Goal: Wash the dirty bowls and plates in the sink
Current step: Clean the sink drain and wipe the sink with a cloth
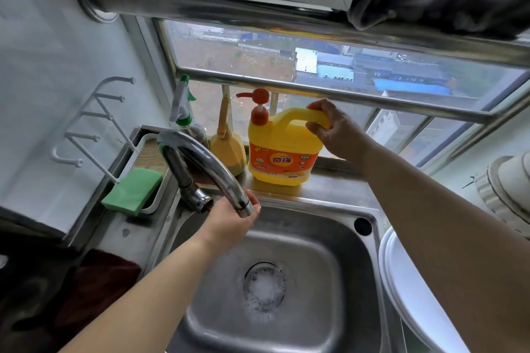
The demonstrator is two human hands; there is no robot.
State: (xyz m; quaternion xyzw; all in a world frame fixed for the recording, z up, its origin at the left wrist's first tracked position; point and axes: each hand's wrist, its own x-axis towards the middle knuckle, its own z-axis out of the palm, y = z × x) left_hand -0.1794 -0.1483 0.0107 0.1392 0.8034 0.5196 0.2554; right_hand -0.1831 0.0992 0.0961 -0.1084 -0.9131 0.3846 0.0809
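the sink (338,321) is the largest thing here, a steel basin that holds no bowl or plate in the part that shows; only a patch of foam sits over the drain (265,285); no water can be seen coming from the faucet (200,163); judging from that, the washing itself looks either finished or not yet started, and i cannot tell which; the white plates (407,295) stand stacked at the right edge of the sink, partly hidden behind the right forearm, and whether they are clean or dirty cannot be read; more white crockery (507,189), perhaps bowls, sits further right at the frame edge

the yellow detergent jug (282,152) stands upright on the steel counter (338,189) behind the basin, by the window; the right hand (334,129) has its grip curled round the jug's handle, fingers and thumb closed on it; the left hand (232,222) is under the faucet spout with the palm cupped and fingers loosely relaxed, clamped on nothing, touching or nearly touching the spout tip

the plates lie well apart from both hands, below and to the right of the right arm; neither grip is on any dish; the green sponge (132,190) rests untouched in its tray at the left, near the faucet base
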